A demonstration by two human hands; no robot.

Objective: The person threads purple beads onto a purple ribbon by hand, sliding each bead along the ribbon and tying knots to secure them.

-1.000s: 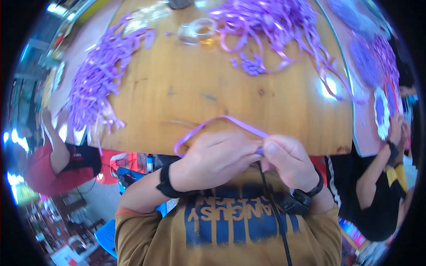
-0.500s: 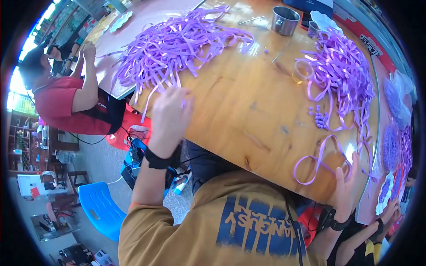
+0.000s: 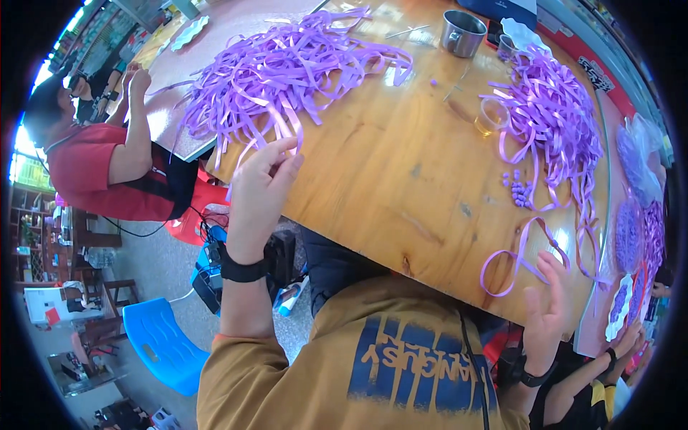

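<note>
I note my wooden bench (image 3: pixel 387 172) first: its bare top catches glossy patches of light. One pink tabletop (image 3: pixel 175 111) adjoins the bench on its left, another pink surface (image 3: pixel 591 319) on its right. Speckled grey floor (image 3: pixel 161 276) lies left of the bench. On it, a red plastic seat (image 3: pixel 195 223) near the bench's left corner and a blue plastic seat (image 3: pixel 161 347) closer to me. Well left of the bench: wooden shelves (image 3: pixel 32 247), strong white light (image 3: pixel 19 161) above.

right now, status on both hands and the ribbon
Left hand at left ribbon pile, grip unclear. Right hand open by looped ribbon. Metal mug well beyond both.
</note>
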